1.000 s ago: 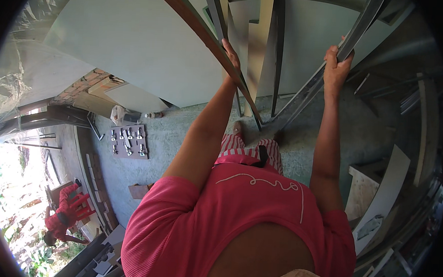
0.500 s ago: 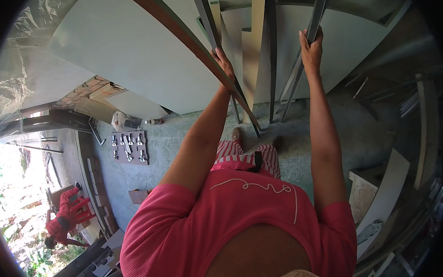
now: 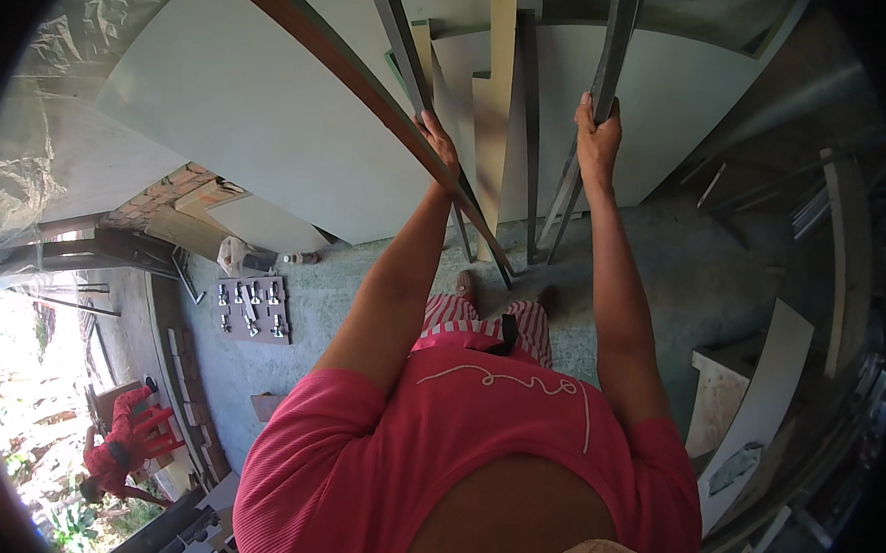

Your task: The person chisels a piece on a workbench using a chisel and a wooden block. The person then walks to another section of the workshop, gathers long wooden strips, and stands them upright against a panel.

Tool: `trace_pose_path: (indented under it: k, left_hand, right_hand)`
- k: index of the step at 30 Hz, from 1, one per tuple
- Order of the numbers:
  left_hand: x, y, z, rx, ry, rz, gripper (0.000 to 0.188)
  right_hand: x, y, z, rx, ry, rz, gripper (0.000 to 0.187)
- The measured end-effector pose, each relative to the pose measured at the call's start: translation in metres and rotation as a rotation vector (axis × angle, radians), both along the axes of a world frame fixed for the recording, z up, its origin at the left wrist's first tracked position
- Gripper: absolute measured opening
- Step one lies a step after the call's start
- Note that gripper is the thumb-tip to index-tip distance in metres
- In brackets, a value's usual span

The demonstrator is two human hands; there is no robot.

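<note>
Several long bars and strips lean upright against large pale panels [image 3: 272,97] ahead of me. My left hand [image 3: 440,148] is closed round a dark grey bar [image 3: 399,42]. A long reddish-brown bar [image 3: 358,84] passes in front of that hand's wrist; whether the hand touches it I cannot tell. My right hand [image 3: 597,149] grips another dark grey bar [image 3: 618,50], thumb on its left side and fingers partly hidden behind. Between the hands stand a cream strip [image 3: 492,129] and a thin dark strip [image 3: 527,131].
On the floor to the left lies a dark board [image 3: 254,309] with several metal fittings. A clear plastic sheet [image 3: 44,145] hangs at far left. At lower left a person in red [image 3: 118,450] is by a red stool. Boards [image 3: 756,413] and offcuts crowd the right.
My right hand sits lower on its bar and closer to me, the bar having shifted left. My left hand has come slightly nearer, still on its bar. The view has shifted a little.
</note>
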State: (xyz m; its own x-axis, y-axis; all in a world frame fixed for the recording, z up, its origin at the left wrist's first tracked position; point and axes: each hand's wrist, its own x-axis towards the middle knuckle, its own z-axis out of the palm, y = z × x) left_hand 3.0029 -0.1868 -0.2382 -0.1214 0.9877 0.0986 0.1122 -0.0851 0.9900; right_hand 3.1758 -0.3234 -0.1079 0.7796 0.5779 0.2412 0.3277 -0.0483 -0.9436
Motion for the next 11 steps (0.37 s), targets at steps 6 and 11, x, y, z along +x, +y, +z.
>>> trace_pose_path:
  k: [6, 11]
  left_hand:
    - [0.0, 0.0, 0.001, 0.013, -0.01, -0.013, 0.067]
    - [-0.006, -0.004, 0.005, -0.052, 0.091, -0.094, 0.07]
  right_hand:
    - [-0.011, 0.0, 0.002, -0.061, 0.022, -0.049, 0.032]
    - [-0.005, 0.003, -0.005, 0.056, -0.02, -0.035, 0.049]
